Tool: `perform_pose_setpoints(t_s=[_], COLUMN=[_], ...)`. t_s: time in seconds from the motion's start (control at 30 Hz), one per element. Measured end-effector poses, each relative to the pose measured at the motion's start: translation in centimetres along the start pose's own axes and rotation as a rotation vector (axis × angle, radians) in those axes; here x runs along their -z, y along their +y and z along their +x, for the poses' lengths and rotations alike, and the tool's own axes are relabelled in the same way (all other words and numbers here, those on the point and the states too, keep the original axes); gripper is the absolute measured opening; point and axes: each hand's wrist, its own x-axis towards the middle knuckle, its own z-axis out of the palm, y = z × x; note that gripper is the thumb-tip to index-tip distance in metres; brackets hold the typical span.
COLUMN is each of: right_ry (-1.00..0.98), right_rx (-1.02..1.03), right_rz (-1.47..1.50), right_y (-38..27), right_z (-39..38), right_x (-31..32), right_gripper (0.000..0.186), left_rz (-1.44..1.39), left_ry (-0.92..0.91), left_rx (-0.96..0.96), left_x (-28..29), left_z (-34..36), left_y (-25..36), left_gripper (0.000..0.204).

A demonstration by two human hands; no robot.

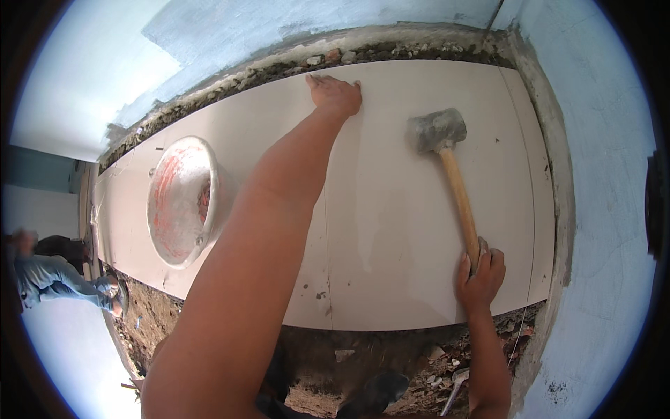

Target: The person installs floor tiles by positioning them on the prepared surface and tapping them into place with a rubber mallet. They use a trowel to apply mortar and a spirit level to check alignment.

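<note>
My left hand (336, 95) reaches far forward and rests near the far edge of the pale floor tiles (380, 209), beside a seam between two of them. Its thumb is spread from the fingers and nothing is held in it. My right hand (481, 276) grips the wooden handle of a rubber mallet (458, 192) near its end. The dark, dusty mallet head points away from me over the right-hand tile; whether it touches the surface I cannot tell.
A whitish bucket (183, 202) with reddish smears stands left of my left arm. Thin strings (534, 230) run along the tiles' sides. Rubble (349, 56) lines the blue wall (335, 17). Broken soil (321, 384) lies below me. A person (66, 278) in jeans sits at far left.
</note>
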Motion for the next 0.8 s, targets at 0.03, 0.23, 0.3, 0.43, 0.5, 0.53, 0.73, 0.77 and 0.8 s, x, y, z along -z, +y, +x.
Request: perform_pose_setpoints(t_s=[0.03,0.23,0.3,0.43,0.5,0.53,0.73,0.77,0.8], right_ry=[0.001,0.01,0.011,0.039,0.044,0.045,0.085,0.088,0.101], right_rx=[-0.003,0.001,0.001,0.012,0.007,0.006,-0.019,-0.015,0.001], right_rz=[0.004,0.001,0.011,0.032,0.026,0.029,0.103,0.106,0.096], right_y=[-0.1,-0.5,-0.6,-0.2,-0.5,-0.5,0.7,0.5,0.4], right_z=[0.0,0.4,0.4,0.4,0.4,0.4,0.3,0.2,0.2], right_x=[0.0,-0.2,-0.1,-0.1,0.3,0.4,0.8,0.7,0.5], right_gripper=[0.043,0.043,0.043,0.043,0.043,0.044,0.045,0.045,0.045], left_rz=[0.032,0.135,0.129,-0.055,-0.133,-0.137,-0.167,-0.154,-0.142], left_ry=[-0.045,-0.105,-0.064,-0.07,0.056,0.084,0.085,0.097,0.07], left_rx=[-0.016,-0.087,-0.077,0.062,0.03,-0.067,-0.351,-0.385,-0.411], left_x=[0.6,0.2,0.0,0.6,-1.7,-2.6,-1.7,-2.0,-2.0], left_z=[0.3,2.0,2.2,1.3,0.7,0.2,-9.7,-11.4,-13.4], left_y=[0.0,0.6,0.9,2.0,1.3,1.1,4.2,4.2,4.1], left_gripper=[0.07,0.067,0.065,0.067,0.071,0.07,0.067,0.067,0.069])
